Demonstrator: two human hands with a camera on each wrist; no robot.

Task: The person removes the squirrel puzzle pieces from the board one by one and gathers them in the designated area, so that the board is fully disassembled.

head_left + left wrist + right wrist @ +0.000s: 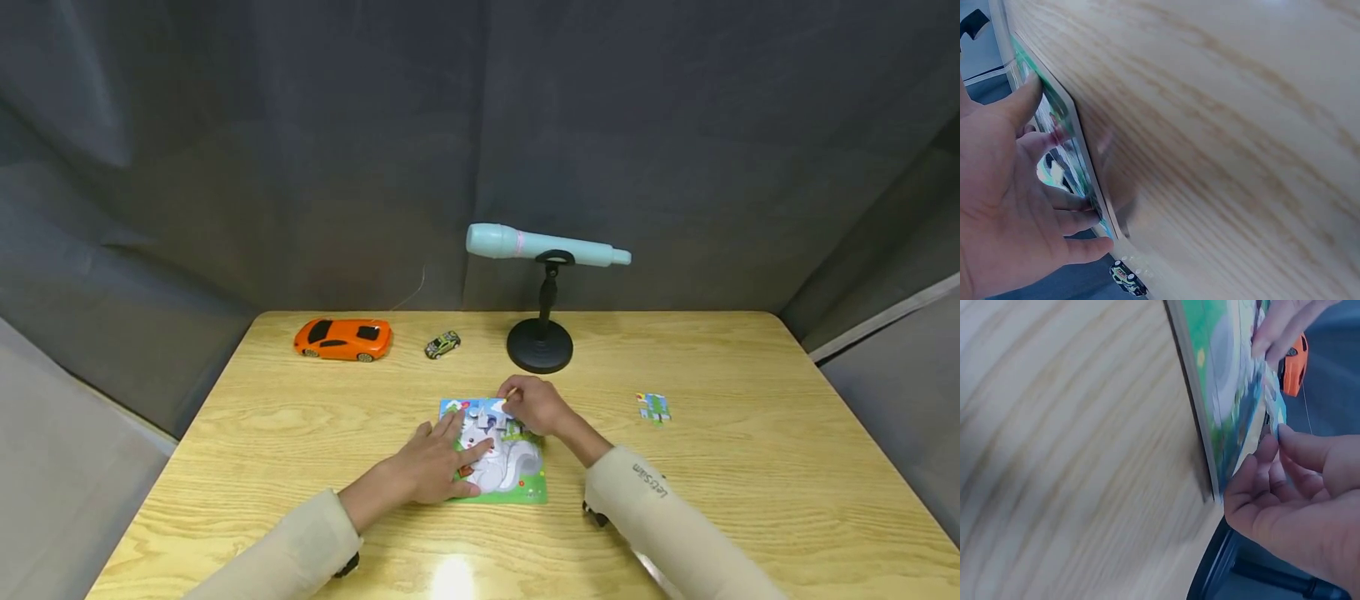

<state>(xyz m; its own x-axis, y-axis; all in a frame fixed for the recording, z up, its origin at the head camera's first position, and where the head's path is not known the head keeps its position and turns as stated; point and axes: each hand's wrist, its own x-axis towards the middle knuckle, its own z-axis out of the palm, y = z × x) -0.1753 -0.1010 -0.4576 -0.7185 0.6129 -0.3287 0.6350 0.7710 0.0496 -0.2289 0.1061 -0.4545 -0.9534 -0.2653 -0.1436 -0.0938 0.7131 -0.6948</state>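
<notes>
A jigsaw puzzle (529, 493) with a grey-white squirrel picture lies flat on the table in the head view. My left hand (431, 465) rests on its left part with the fingers spread. From the upper right of the puzzle, my right hand (534, 404) pinches a blue and white puzzle piece (1275, 406) between thumb and fingers. That piece stands up from the board at its upper edge in the right wrist view. In the left wrist view, the thumb and fingers of the left hand (1016, 187) reach across the board's face.
Joined loose puzzle pieces (656, 407) lie to the right on the wooden table (315, 467). Toward the back are an orange toy car (343, 340), a small green toy car (442, 344) and a light blue microphone (555, 246) on a black stand (540, 346). Dark curtain (360, 167) hangs behind.
</notes>
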